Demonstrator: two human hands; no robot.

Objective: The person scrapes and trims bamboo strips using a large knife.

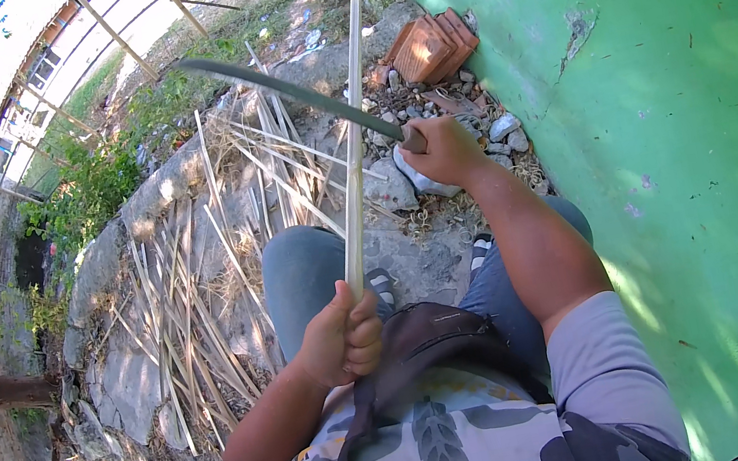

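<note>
My left hand (346, 335) is closed around the lower end of a long pale strip of split bamboo (357, 173), which rises away from me past the top of the view. In my right hand (450, 155) is the handle of a machete (296, 95). Its long dark blade points up and to the left and crosses the strip partway along. Whether the blade touches the strip or only passes over or under it, I cannot tell. My fingers hide most of the handle.
Many cut strips (183, 322) lie on the stone ground to my left. Ahead are rubble stones (504, 128) and a stack of clay roof tiles (433, 48). A green wall (675, 176) stands close on my right. A dark cloth (448, 340) lies across my lap.
</note>
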